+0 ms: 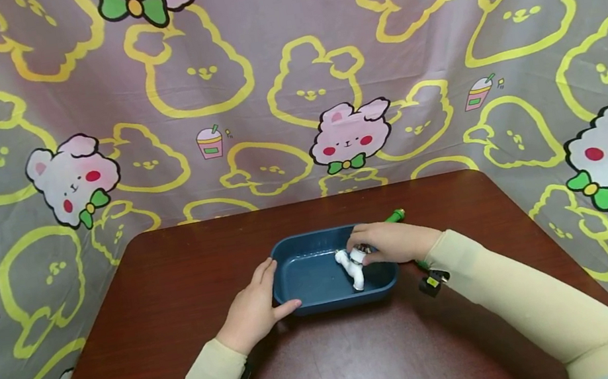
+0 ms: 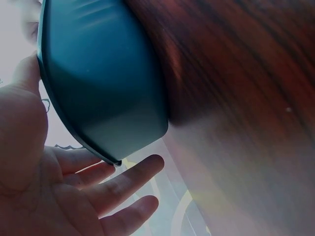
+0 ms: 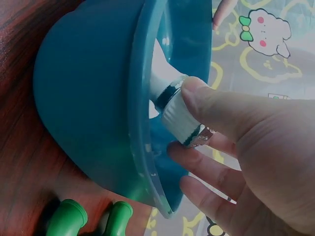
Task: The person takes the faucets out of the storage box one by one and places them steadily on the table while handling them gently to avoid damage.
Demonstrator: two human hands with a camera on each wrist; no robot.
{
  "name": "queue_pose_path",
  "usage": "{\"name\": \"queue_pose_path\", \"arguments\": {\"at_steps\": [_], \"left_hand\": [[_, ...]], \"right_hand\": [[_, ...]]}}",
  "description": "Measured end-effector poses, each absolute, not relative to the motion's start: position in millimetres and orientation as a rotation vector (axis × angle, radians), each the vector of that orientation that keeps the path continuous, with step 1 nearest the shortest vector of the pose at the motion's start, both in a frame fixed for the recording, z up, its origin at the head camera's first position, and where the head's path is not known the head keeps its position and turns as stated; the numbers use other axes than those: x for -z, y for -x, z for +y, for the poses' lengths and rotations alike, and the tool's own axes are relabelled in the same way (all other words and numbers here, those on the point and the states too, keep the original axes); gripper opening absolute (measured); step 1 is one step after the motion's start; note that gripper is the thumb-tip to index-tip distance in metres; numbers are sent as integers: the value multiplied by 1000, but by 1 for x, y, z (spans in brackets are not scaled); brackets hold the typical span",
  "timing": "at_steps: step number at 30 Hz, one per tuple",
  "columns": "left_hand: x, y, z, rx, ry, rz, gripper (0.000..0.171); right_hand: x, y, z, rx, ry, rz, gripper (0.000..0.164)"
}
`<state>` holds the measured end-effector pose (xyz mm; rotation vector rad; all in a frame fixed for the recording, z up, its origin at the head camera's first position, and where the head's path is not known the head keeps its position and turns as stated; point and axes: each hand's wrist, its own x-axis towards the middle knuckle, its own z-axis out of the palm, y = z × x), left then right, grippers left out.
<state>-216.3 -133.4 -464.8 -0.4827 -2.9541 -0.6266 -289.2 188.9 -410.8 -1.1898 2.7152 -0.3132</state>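
Observation:
A dark blue oblong basin [image 1: 310, 282] stands on the table. My left hand [image 1: 259, 301] rests against its left end, thumb at the front rim and fingers relaxed along the side; in the left wrist view the basin's outer wall [image 2: 103, 78] fills the space beside the palm. Over the basin's right part, my right hand [image 1: 394, 241] pinches a white branched piece [image 1: 354, 269] that looks like a pipe fitting. In the right wrist view the thumb presses its ribbed collar [image 3: 179, 118], below a dark band. The other end reaches down inside the basin, partly hidden by the rim.
Green tube-like things [image 1: 395, 216] lie on the table behind and right of the basin; two round green ends [image 3: 118, 216] show in the right wrist view. The brown wooden table [image 1: 189, 262] meets a patterned cloth [image 1: 266, 108] at the back and sides.

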Motion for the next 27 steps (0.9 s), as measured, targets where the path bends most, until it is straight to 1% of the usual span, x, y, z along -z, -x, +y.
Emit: {"name": "queue_pose_path", "arguments": {"at_steps": [18, 27], "left_hand": [[467, 217, -134, 626, 487, -2952, 98], [467, 217, -135, 624, 483, -2956, 98]], "right_hand": [[409, 287, 195, 431, 1125, 2790, 42], [410, 282, 200, 603, 1091, 2820, 41]]}}
